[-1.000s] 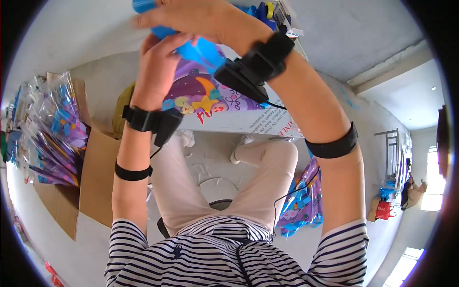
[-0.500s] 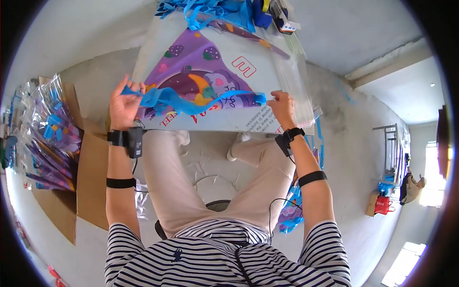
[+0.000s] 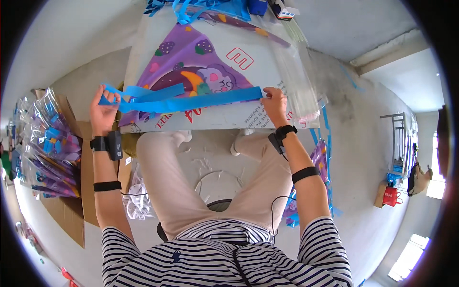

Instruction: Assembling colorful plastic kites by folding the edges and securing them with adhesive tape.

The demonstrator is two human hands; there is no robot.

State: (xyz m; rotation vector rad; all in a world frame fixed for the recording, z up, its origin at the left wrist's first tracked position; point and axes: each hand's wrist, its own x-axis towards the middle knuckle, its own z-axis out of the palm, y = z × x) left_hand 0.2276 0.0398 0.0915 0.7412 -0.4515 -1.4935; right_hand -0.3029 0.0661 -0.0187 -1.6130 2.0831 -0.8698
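A long blue ribbon strip (image 3: 191, 101) is stretched flat across the near edge of a white table (image 3: 143, 48). My left hand (image 3: 103, 110) grips its left end, where the strip doubles back in loose folds. My right hand (image 3: 275, 103) pinches the right end against the table. Under the strip lies a purple triangular kite (image 3: 191, 71) with cartoon prints, in clear wrap.
More blue strips and packets (image 3: 210, 7) are piled at the table's far edge. A clear plastic sleeve (image 3: 296, 81) lies right of the kite. An open cardboard box (image 3: 62, 182) with several wrapped purple kites (image 3: 43, 148) stands on the floor to my left.
My hands came down from in front of the camera and moved apart, pulling the bunched blue strip out straight over the kite.
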